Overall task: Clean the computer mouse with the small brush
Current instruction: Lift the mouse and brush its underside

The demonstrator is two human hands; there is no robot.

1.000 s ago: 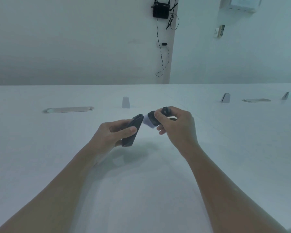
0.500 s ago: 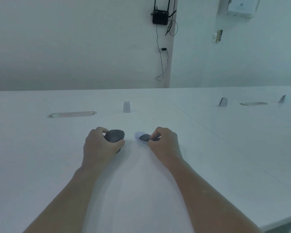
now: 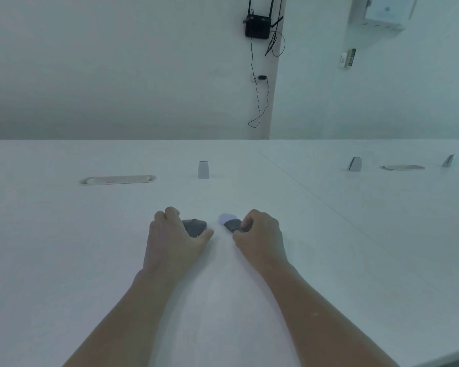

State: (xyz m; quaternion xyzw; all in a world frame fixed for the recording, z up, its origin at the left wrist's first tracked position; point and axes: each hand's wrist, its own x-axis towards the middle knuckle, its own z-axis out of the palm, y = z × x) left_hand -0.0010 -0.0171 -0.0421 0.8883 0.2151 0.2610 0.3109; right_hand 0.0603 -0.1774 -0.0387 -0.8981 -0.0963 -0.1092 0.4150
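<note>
the left hand (image 3: 174, 241) is curled around the dark mouse (image 3: 194, 227), fingers over its far side and thumb along its near edge, pressing it down on the white tabletop (image 3: 64, 247). the right hand (image 3: 260, 234) pinches the small brush (image 3: 232, 224) between thumb and fingers; its dark body lies low on the tabletop with the pale bristle tuft pointing away toward the mouse. mouse and brush sit near each other with a narrow strip of bare surface between them. both forearms reach in from the near edge. farther back on the tabletop stand a small white cone (image 3: 203, 169) and a flat oval cable slot (image 3: 118, 179). on the wall hangs a black router (image 3: 258, 27).
</note>
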